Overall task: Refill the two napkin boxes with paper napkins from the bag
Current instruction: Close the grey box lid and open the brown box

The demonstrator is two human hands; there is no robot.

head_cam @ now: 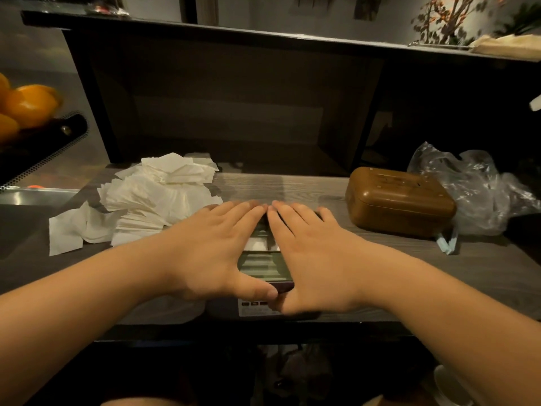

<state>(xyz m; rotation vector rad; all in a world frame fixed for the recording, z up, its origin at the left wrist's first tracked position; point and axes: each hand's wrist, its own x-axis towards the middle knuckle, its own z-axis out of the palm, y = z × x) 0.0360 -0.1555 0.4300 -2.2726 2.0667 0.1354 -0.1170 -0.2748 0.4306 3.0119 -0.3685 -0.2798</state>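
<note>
I have both palms flat on the dark, rectangular napkin box with the slotted lid point(263, 266) at the front middle of the grey wood-grain counter point(439, 268), and I take that box as my landmark. My left hand point(215, 247) lies spread over its left half and my right hand point(314, 253) over its right half, fingers straight and together, the fingertips of the two nearly meeting at the far edge; neither grips anything, both just press down. I judge I hold them so to seat the lid squarely over the fresh napkins (a strip of white shows through the slot between my hands). The box's long axis seems to run away from me, near end by my thumbs, far end under my fingertips, though my hands hide most of its outline. To the left of it, just beside my left hand, lies the loose heap of white folded paper napkins point(152, 197), within easy reach for filling. To its right and a little farther back sits the rounded brown wooden napkin box with its lid shut point(401, 200), its long axis running across the counter, and touching that one on the right is the crumpled clear plastic bag point(474, 186), looking emptied. Far left of my box, oranges point(26, 104) sit in a dark tray.
</note>
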